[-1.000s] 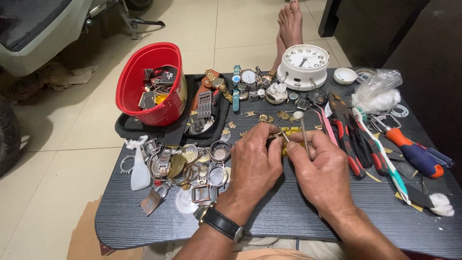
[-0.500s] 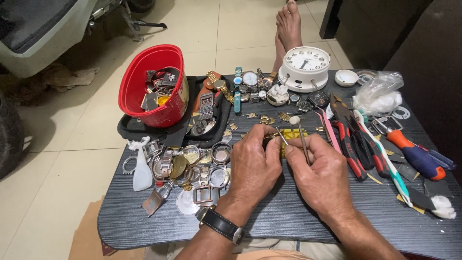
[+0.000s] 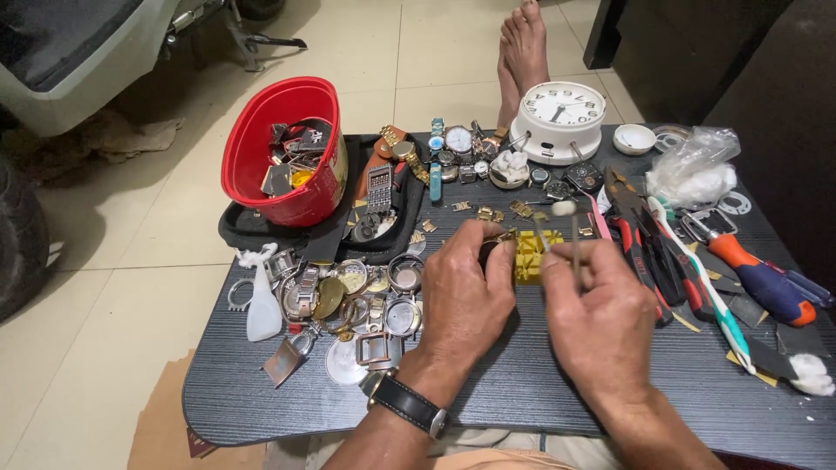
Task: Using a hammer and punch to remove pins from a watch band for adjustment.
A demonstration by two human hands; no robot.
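My left hand (image 3: pixel 466 300) rests on the dark table (image 3: pixel 522 392), its fingers closed around a small watch part pressed against a yellow holder block (image 3: pixel 528 263). A black-strapped wristwatch (image 3: pixel 409 406) sits on that wrist. My right hand (image 3: pixel 601 318) pinches a thin metal tool (image 3: pixel 575 239) that stands upright just right of the yellow block. Both hands meet at the table's middle, and the held watch part is mostly hidden by my fingers.
A red bucket (image 3: pixel 287 152) of parts stands on a black tray at back left. Watch cases and bands (image 3: pixel 348 300) lie left of my hands. A white clock (image 3: pixel 557 117), pliers and screwdrivers (image 3: pixel 749 274), a toothbrush and a plastic bag sit at back and right. Someone's bare feet (image 3: pixel 522 48) rest beyond the table.
Both hands stay at the yellow block; the right hand has shifted slightly, bringing the thin tool more upright. The view has barely moved.
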